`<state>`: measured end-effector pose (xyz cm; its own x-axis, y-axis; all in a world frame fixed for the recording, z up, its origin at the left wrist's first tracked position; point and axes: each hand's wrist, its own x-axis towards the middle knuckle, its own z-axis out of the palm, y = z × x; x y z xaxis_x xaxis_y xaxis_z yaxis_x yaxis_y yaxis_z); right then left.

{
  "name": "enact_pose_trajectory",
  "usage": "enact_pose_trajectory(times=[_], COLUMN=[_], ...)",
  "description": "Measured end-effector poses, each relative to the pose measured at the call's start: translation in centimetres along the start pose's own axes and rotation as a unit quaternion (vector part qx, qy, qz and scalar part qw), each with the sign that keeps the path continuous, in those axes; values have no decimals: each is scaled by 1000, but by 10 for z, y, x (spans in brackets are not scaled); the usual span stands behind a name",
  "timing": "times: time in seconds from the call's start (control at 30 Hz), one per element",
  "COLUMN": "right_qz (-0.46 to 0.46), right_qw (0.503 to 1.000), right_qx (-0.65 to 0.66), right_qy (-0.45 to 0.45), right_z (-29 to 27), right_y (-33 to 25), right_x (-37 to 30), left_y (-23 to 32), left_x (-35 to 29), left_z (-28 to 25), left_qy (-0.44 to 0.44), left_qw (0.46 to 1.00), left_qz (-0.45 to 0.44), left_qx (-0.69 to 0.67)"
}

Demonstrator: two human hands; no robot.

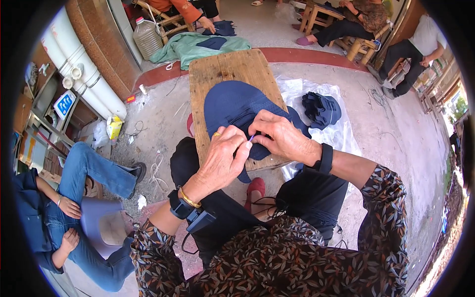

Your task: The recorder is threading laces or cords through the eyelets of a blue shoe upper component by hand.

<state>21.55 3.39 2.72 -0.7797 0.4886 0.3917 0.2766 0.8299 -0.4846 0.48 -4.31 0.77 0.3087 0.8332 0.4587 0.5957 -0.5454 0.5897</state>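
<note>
A navy sun hat (pixel 230 99) with a broad smooth brim and a mesh part lies on a small wooden bench (pixel 208 69) in front of me. Over its near side my two hands meet, fingertips almost touching. My left hand (pixel 222 156) is closed, thumb against the bent fingers. In a pinch, my right hand (pixel 287 138) holds a thin purple piece (pixel 252 138) that runs between both sets of fingertips. Its kind is too small to tell, and the left fingers cover part of it. Some navy cloth hangs over the bench's near edge.
Right of the bench, a stack of navy cloth pieces (pixel 321 110) rests on clear plastic sheeting (pixel 341 138). Green cloth (pixel 190 47) lies beyond the bench. A person in jeans (pixel 81 173) sits at left; others sit farther off. White pipes (pixel 94 81) stand at left.
</note>
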Motion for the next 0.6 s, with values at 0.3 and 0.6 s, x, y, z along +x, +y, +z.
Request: enact_pose_trajectory(times=[0.3, 0.6], right_qz=[64, -12], right_qw=[995, 998], right_qx=[57, 52], right_qy=[48, 15], right_z=[-3, 2], right_y=[0, 4], right_x=[6, -5], left_y=[-9, -33], left_x=[5, 12], left_z=[3, 9], left_qy=[-4, -73], left_qw=[992, 974], left_qz=[-10, 41], left_qx=[125, 209])
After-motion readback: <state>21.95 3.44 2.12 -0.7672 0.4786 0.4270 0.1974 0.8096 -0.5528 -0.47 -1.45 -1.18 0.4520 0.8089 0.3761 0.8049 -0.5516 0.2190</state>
